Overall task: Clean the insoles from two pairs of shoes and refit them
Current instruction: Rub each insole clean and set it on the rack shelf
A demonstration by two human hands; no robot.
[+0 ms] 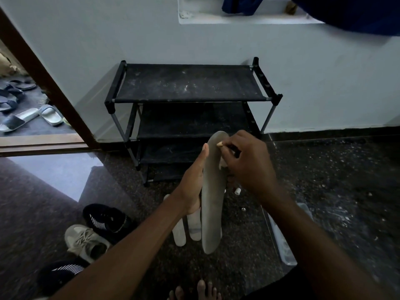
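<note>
Speckled floor (324, 169) — left grip (192, 185) clasps grey insole (213, 202), thumb along edge — right grip (249, 161) pinches cloth (223, 164) against it.

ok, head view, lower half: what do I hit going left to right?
beige sneaker → two white insoles on the floor → grey insole, held by the left hand → clear tray. Skipped the black shoes and the right hand gripping a small pale tool, since both overlap their neighbours.
</note>
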